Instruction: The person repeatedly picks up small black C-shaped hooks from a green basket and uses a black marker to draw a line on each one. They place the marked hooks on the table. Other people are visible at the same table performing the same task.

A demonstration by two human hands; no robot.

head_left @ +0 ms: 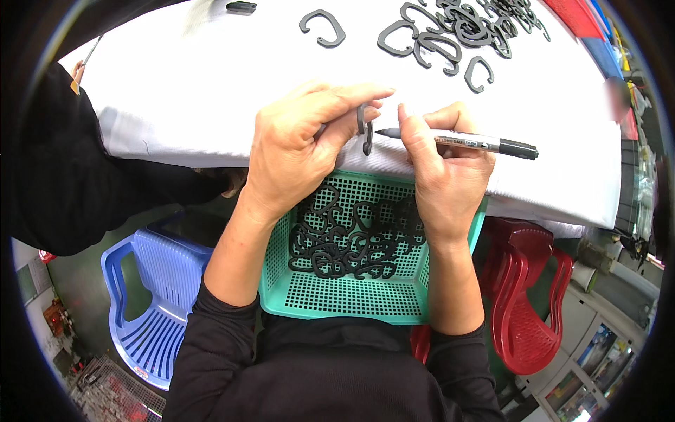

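Observation:
Pinched between the thumb and fingers of my left hand [295,144] is a black open-ended plastic hook [368,135], held edge-on above the table's near edge. My right hand [450,169] grips a marker pen [457,138] with a grey barrel and black end. Its bare dark tip points left and lies very close to the hook; whether they touch I cannot tell. Below my hands, a green perforated basket [344,309] rests against me, with many similar black hooks [337,246] piled inside.
On the white-covered table [211,91] lie a heap of black hooks [467,24], one separate hook [325,28] and a small black object [241,7]. A blue chair [158,281] and another person's dark sleeve [63,162] are at left. A red chair [524,302] stands right.

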